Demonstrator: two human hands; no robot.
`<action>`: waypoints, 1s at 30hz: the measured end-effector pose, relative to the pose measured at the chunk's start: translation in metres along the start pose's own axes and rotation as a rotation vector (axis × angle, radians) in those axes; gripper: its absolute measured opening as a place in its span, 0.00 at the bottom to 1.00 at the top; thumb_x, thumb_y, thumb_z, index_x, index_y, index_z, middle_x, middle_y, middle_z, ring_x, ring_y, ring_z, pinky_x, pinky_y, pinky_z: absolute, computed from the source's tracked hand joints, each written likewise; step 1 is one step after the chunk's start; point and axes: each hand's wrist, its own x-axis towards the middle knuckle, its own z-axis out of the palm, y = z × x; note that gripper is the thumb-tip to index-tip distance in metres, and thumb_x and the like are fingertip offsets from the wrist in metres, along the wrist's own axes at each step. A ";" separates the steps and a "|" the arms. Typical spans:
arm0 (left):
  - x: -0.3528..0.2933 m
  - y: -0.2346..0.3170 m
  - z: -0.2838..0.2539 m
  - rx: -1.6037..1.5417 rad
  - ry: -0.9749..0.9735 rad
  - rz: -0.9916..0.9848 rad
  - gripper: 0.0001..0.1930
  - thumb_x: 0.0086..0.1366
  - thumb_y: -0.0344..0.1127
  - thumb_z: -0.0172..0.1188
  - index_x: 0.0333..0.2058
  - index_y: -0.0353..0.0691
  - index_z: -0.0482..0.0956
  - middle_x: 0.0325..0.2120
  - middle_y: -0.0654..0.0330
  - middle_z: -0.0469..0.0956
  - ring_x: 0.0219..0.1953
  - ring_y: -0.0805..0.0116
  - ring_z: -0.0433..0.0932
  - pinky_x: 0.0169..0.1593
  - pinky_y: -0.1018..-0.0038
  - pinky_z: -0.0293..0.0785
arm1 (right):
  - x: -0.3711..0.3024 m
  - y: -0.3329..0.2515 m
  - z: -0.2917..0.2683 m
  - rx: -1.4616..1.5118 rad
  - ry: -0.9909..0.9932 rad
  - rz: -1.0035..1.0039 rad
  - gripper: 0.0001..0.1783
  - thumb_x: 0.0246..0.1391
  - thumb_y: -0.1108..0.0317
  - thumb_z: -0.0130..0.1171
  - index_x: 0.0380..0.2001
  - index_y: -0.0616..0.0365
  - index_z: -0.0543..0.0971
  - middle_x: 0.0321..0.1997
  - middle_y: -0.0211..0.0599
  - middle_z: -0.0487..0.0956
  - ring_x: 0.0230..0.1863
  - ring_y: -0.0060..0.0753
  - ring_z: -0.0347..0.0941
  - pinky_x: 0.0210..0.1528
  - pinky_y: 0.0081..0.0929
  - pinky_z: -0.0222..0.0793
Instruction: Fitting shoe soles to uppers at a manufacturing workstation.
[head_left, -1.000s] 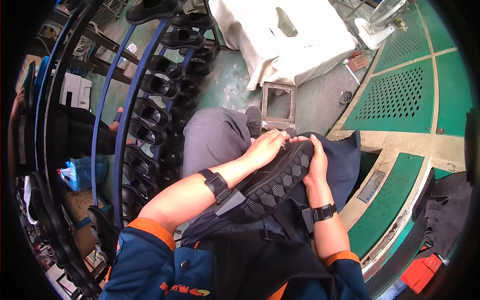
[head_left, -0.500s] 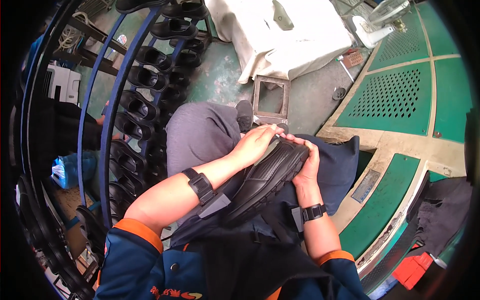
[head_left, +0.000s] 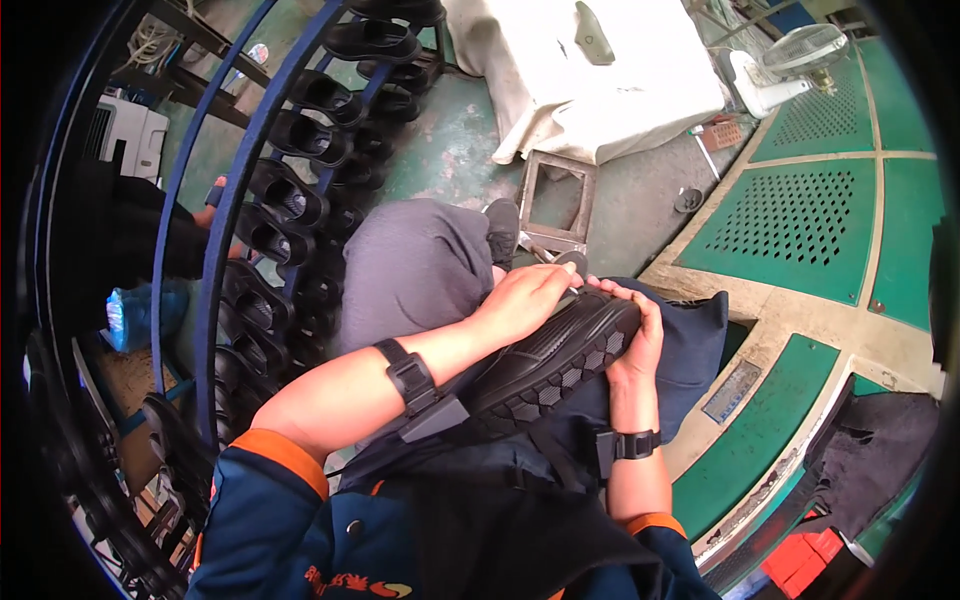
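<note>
A black shoe (head_left: 565,358) lies tilted across my lap, its chunky treaded sole edge turned partly up. My right hand (head_left: 638,335) wraps around its far end, fingers over the top and palm along the sole side. My left hand (head_left: 525,300) is closed in a pinch at the same end, close to the right fingertips. A small pale tip (head_left: 574,291) shows by the left fingers; what it belongs to is too hidden to name. The left forearm passes over the near part of the shoe.
On the left stands a blue rack (head_left: 228,190) with several rows of black shoes (head_left: 312,140). A small metal frame (head_left: 556,205) and a white-draped table (head_left: 610,95) are ahead. Green machine panels (head_left: 780,230), a fan (head_left: 805,50) and a red object (head_left: 803,562) are right.
The shoe has rolled so that more of its treaded sole edge faces up. Both hands have shifted slightly right with it, still at its far end. The whole view has shifted a little.
</note>
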 end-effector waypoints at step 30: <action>-0.027 0.046 0.006 -0.760 -0.085 -0.159 0.20 0.71 0.40 0.42 0.48 0.31 0.76 0.46 0.55 0.79 0.51 0.67 0.75 0.59 0.73 0.68 | -0.028 0.009 0.072 -0.658 -0.208 -0.380 0.12 0.54 0.74 0.51 0.30 0.68 0.83 0.39 0.43 0.84 0.47 0.35 0.78 0.55 0.30 0.69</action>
